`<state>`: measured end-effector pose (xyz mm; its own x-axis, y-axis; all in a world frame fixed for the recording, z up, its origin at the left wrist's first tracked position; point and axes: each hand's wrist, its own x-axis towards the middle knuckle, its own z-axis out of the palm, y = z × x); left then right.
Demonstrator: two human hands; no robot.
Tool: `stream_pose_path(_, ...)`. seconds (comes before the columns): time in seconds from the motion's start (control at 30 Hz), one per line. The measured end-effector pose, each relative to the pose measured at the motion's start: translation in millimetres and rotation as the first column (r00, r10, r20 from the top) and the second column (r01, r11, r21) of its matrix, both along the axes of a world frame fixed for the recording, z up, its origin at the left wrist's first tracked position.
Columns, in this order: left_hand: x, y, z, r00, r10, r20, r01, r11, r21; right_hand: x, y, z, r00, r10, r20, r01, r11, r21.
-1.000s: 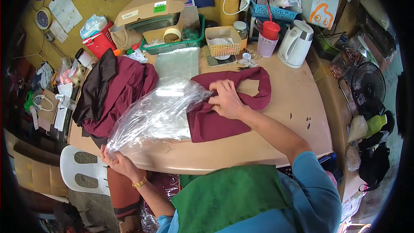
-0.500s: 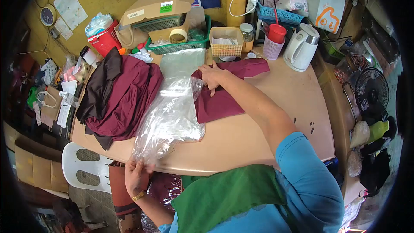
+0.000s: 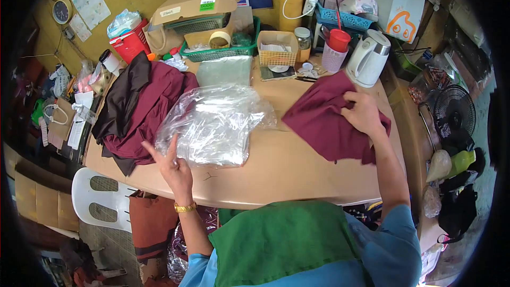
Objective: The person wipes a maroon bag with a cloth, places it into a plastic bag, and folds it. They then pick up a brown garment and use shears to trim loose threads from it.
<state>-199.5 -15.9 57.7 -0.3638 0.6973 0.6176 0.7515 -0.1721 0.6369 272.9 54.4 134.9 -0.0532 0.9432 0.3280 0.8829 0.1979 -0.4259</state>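
Cloth (image 3: 319,119) is pinched in the right hand (image 3: 364,114) (arranging, seemingly); the left hand (image 3: 176,172), splayed and empty, is near clear plastic (image 3: 215,130); smoothing would call for both.

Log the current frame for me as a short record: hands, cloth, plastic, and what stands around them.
left hand: fingers spread at the plastic bag's near left edge; contact unclear
right hand: gripping the maroon cloth
maroon cloth: bunched, right side of table
plastic bag: clear, crumpled, mid-table
cloth pile: maroon and dark, left of the bag
table back: green basket, kettle
floor, left: white chair
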Motion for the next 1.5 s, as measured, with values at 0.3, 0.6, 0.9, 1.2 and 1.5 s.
stream_pose_path(0.3, 110.3, 13.2, 37.9, 0.748, -0.554, -0.365, 0.539, 0.828, -0.152, -63.9, 8.4, -2.3, 0.647, 0.555, -0.523, -0.724, 0.662, -0.194)
stream_pose_path(0.6, 114.0, -38.9, 17.0, 0.463, -0.807, -0.367, 0.666, 0.59, -0.456, -78.5, 99.4, -116.0, 0.075, 0.018, -0.997, -0.524, 0.852, -0.024)
stream_pose_path(0.9, 154.2, -24.7, 37.3, 0.502, -0.777, -0.381, 0.722, 0.618, -0.31, -108.2, 16.6, -35.9, 0.838, 0.534, -0.112, -0.546, 0.816, -0.191)
stream_pose_path(1.2, 186.1, -24.5, 34.3, -0.104, -0.974, 0.201, 0.903, -0.177, -0.392, -99.5, 16.1, -85.9, 0.784, 0.596, 0.17, -0.556, 0.798, -0.234)
stream_pose_path(1.5, 195.6, 32.8, 119.6, 0.169, -0.985, 0.033, 0.94, 0.151, -0.306, -83.3, 5.1, -88.8, 0.789, 0.594, 0.154, -0.552, 0.797, -0.245)
